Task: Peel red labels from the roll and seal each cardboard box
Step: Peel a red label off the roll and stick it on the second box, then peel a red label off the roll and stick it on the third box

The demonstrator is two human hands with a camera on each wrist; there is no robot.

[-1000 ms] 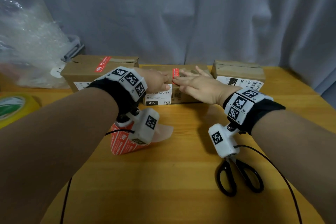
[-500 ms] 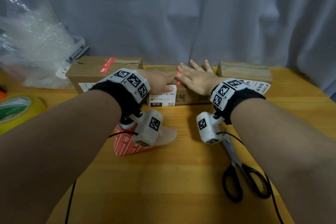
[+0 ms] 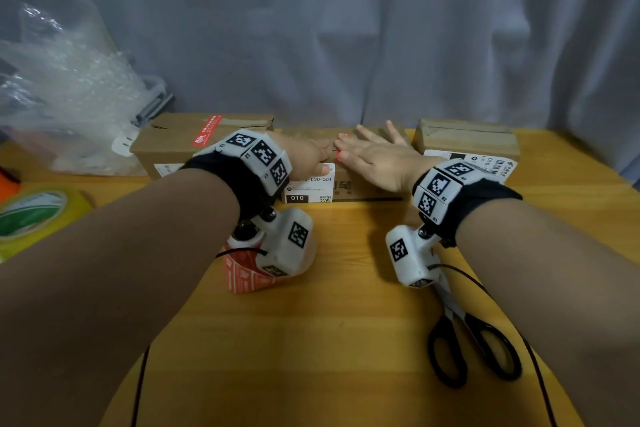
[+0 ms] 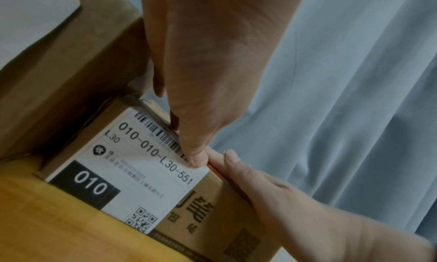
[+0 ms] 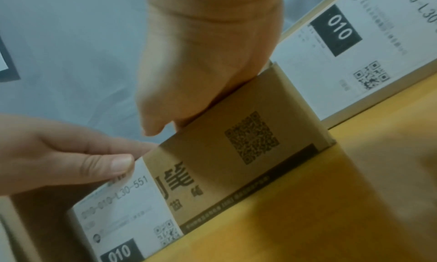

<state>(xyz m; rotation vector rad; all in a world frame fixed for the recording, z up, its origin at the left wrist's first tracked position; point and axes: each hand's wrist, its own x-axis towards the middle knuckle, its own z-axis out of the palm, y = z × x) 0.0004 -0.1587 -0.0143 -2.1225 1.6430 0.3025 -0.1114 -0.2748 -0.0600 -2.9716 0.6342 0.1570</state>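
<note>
Head view, from the left: a brown cardboard box (image 3: 173, 146) already bearing a red strip label (image 3: 207, 135). Next comes the left hand (image 3: 304, 158), thumb on the front face and fingers over the top, pinching the edge of the middle brown cardboard box (image 3: 349, 189). Its red label (image 3: 342, 134) lies just right of that grip, long axis running front to back. It is partly hidden beneath the thumb side of the flat, spread right hand (image 3: 377, 163), which is probably the nearer for smoothing. An unlabelled brown box (image 3: 464, 139) stands rightmost.

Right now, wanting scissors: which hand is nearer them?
Right. The right hand presses the middle box, scissors just behind its wrist; the left hand sits further left.
</note>
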